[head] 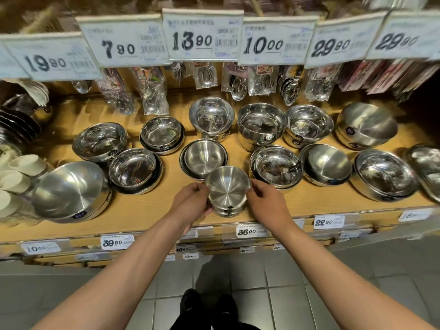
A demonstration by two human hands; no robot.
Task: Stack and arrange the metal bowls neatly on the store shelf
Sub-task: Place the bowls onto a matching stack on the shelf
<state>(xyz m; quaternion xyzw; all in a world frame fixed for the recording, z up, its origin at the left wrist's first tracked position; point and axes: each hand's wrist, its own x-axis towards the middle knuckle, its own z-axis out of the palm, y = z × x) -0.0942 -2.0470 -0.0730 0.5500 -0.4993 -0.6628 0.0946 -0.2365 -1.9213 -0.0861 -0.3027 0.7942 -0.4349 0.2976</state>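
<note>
A small stack of brushed metal bowls (227, 189) stands near the front of the wooden shelf (147, 210), slightly tilted toward me. My left hand (191, 203) grips the stack's left side and my right hand (263, 201) grips its right rim. Just behind it sits a nested pair of matte bowls (203, 159). Several other shiny bowl stacks fill the shelf in two rows, among them a tall stack (211, 117) at the back centre and a large tilted bowl (71, 190) at the front left.
Packaged spoons (152, 91) hang behind the bowls under a row of price tags (203, 35). White ceramic cups (16, 175) and dark plates (16, 129) crowd the left end. Price labels (247, 231) line the shelf's front edge. Grey floor tiles and my shoes lie below.
</note>
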